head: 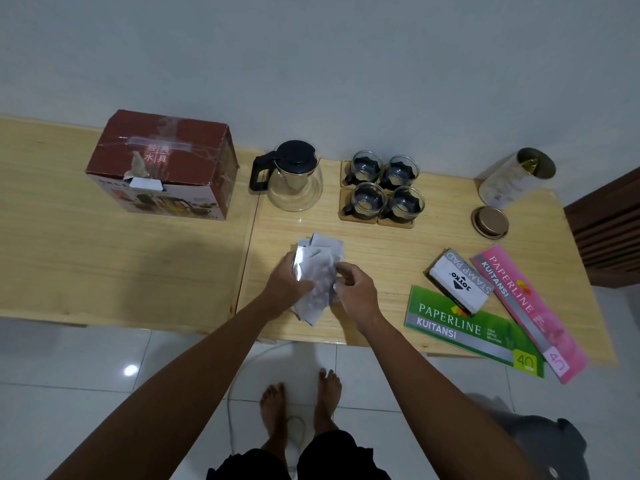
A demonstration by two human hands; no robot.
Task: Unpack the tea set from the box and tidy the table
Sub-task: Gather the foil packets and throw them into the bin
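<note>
A red-brown cardboard tea set box [162, 164] stands closed at the back left of the wooden table [104, 258]. Right of it sits a glass teapot [294, 178] with a black lid and handle. Several glass cups [382, 187] in black holders rest on wooden coasters. Near the front edge lies a pile of silvery sachets [318, 268]. My left hand [289, 284] grips the pile's left side, and my right hand [353, 285] pinches its right edge.
An open metal tin [516, 178] stands at the back right, its round lid [490, 222] lying in front. A stamp pad box [459, 280], a green receipt book [471, 332] and a pink receipt book [530, 306] lie at front right. A dark slatted cabinet [609, 226] borders the table's right end.
</note>
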